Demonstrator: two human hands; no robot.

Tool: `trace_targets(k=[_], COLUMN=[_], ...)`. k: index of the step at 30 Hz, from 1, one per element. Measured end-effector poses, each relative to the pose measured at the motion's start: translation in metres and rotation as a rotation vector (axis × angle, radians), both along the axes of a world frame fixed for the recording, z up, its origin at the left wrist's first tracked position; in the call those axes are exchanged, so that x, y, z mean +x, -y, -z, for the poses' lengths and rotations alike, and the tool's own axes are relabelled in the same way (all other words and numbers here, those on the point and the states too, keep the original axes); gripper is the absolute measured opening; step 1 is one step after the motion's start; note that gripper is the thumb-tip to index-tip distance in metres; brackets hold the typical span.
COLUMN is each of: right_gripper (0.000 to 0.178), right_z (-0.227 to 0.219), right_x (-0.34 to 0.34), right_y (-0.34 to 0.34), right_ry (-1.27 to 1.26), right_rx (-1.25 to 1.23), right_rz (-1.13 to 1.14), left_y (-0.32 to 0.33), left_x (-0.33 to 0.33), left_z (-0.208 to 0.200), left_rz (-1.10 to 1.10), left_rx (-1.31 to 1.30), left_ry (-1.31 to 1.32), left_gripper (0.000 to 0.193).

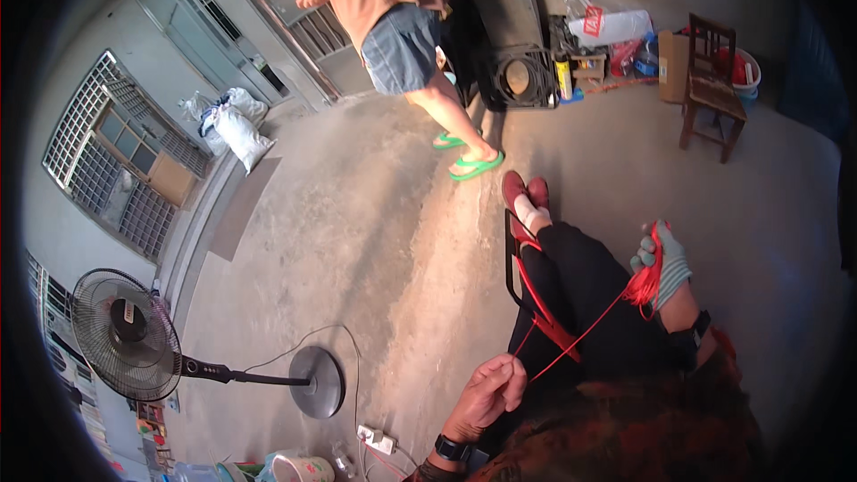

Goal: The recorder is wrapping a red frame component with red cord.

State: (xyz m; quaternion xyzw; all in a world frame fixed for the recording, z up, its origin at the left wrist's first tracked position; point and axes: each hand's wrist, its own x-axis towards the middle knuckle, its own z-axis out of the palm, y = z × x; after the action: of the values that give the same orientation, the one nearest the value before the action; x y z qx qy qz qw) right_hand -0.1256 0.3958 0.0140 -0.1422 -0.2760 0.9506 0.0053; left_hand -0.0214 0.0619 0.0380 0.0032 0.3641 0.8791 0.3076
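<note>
The left hand (489, 390), bare with a dark watch (453, 448) on its wrist, is closed to a pinch: its fingertips grip the near end of a thin red string (585, 336). The string runs taut, up and to the right, across the person's lap in black trousers (580, 295) to the right hand (661, 261). That hand wears a pale grey-green knitted glove and is curled shut around a bunch of the same red string, loops of which wrap over its back and hang below the fingers. A second strand drops from near the left hand toward a flat red strap (546, 317) lying along the thigh. The legs stretch away from the body, crossed at the ankles, ending in dark red shoes (523, 194) on the bare concrete floor (375, 241).

To the left, a black pedestal fan (129, 335) with a round grey base stands on the floor, its cable trailing to a white power strip (377, 438).

Farther off, another person in a brown top, denim shorts and green flip-flops (476, 165) stands near a coil of black hose (518, 78). A small dark wooden chair (711, 85) stands at the upper right beside a brown cardboard box (673, 67) and assorted clutter. White filled sacks (239, 132) lean against the grey wall by the barred windows.
</note>
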Motion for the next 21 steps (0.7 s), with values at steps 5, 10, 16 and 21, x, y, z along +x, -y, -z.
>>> trace_targets(k=[5,10,16,21], right_gripper=[0.021,0.018,0.034,0.037], right_z=[-0.028,-0.032,-0.014,-0.013], right_x=[-0.009,-0.013,0.010,0.020], right_y=[0.038,0.105,0.129,0.112], right_ry=[-0.129,-0.416,-0.203,-0.188], right_rx=[1.137,1.646,1.197,0.910], right_rz=[0.222,0.056,-0.406,-0.368], left_y=[-0.013,-0.029,-0.041,-0.020], left_x=[-0.049,-0.073,-0.068,-0.066], left_z=[-0.016,0.042,0.052,0.045], left_rz=[-0.314,-0.290,-0.311,-0.345], left_rx=[-0.103,-0.287,-0.353,-0.171], left_ry=[-0.242,-0.160,-0.090,0.114], left_gripper=[0.036,0.032,0.017,0.018])
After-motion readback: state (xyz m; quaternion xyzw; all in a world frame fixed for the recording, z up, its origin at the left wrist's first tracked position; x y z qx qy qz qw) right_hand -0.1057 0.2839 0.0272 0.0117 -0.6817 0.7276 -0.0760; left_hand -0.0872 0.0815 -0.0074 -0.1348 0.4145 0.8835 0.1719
